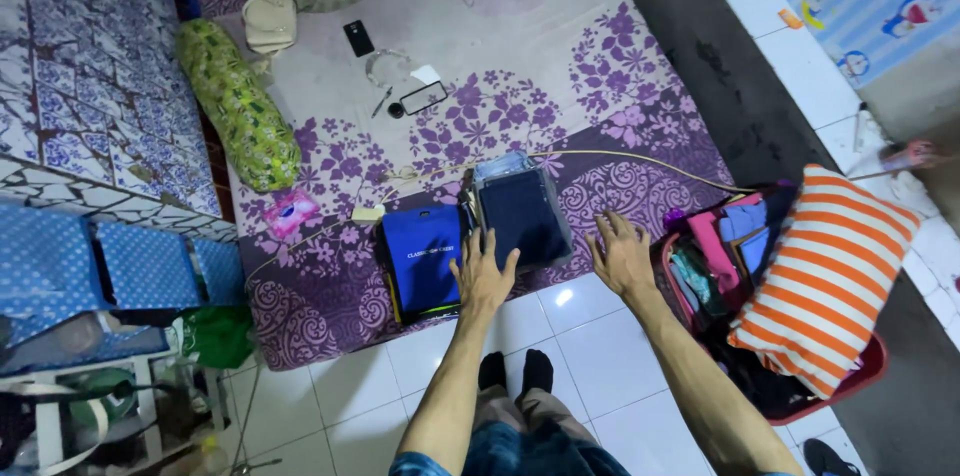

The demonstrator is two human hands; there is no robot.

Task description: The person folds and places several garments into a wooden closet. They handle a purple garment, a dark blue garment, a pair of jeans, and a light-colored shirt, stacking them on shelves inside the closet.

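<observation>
- Dark navy folded garment in a clear plastic sleeve [520, 216] lies at the centre of the frame on the purple floral rug [620, 76], close to the rug's lower edge where the white floor tiles [590, 336] begin.
- Left hand [483, 274] rests flat with its fingers [490, 246] spread open, the fingertips touching the lower left corner of that sleeve; it grips nothing.
- Right hand [622, 254] lies just right of the sleeve, palm down on the rug, fingers [608, 228] splayed open and apart from the sleeve's right edge; it holds nothing.
- Bright blue folded garment [422, 256] lies just left of the navy one, touching it, stacked on other flat folded pieces; the left hand's thumb side is right beside it.
- A thin pale cord [640, 162] runs across the rug just above both garments.
- At the right of the frame stands a red basket [868, 368] stuffed with clothes, with an orange-and-white striped pillow [825, 276] leaning on it.
- A small pink packet [291, 212] lies on the rug to the left of centre.
- A green patterned bolster [238, 101] lies at the upper left, beside a blue-and-white patterned mattress [70, 66].
- A black phone [358, 37] and a pair of glasses [423, 97] lie near the top centre.
- The person's black-socked feet [515, 372] stand on the tiles below the hands.
</observation>
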